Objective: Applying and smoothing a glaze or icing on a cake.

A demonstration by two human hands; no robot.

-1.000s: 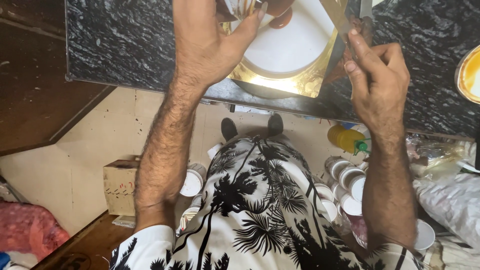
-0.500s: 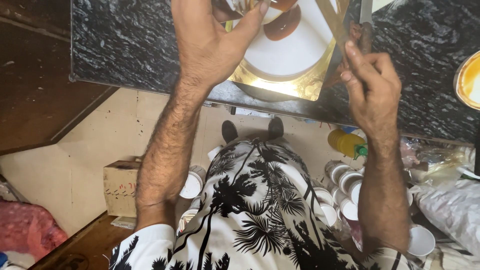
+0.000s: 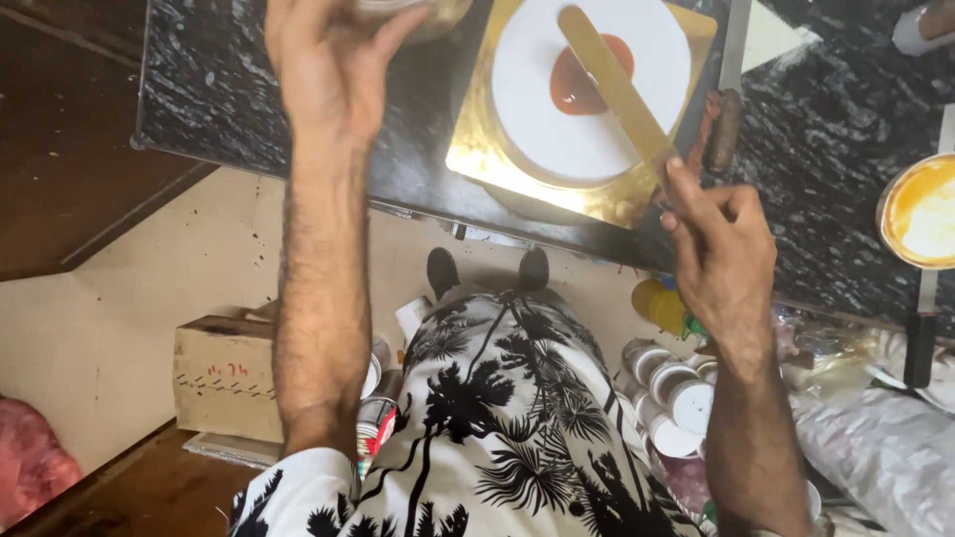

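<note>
nearest the camera a black-and-white palm-print shirt [image 3: 497, 438] fills the bottom middle, and two dark shoes [image 3: 487, 270] show on the pale floor [image 3: 119, 298] below it. on the floor to the left sits a brown cardboard box [image 3: 224, 378] with small red marks on its side; to the right a cluster of round white-lidded tubs [image 3: 671, 393] and a yellow bottle [image 3: 662, 303] lie partly hidden behind the right arm. further out, the right hand [image 3: 721, 244] is clamped around the handle of a long gold spatula [image 3: 617, 89], whose blade lies across a round white cake [image 3: 592, 89] bearing a reddish-brown blob of sauce [image 3: 587, 85]. the cake rests on a square gold board [image 3: 487, 149] on the dark speckled counter [image 3: 826, 129]. the left hand [image 3: 323, 65] curls its fingers on a glass bowl [image 3: 413, 12] that the top edge cuts off, so its contents cannot be made out. a bowl of orange sauce [image 3: 920, 209] is cropped at the right edge.
</note>
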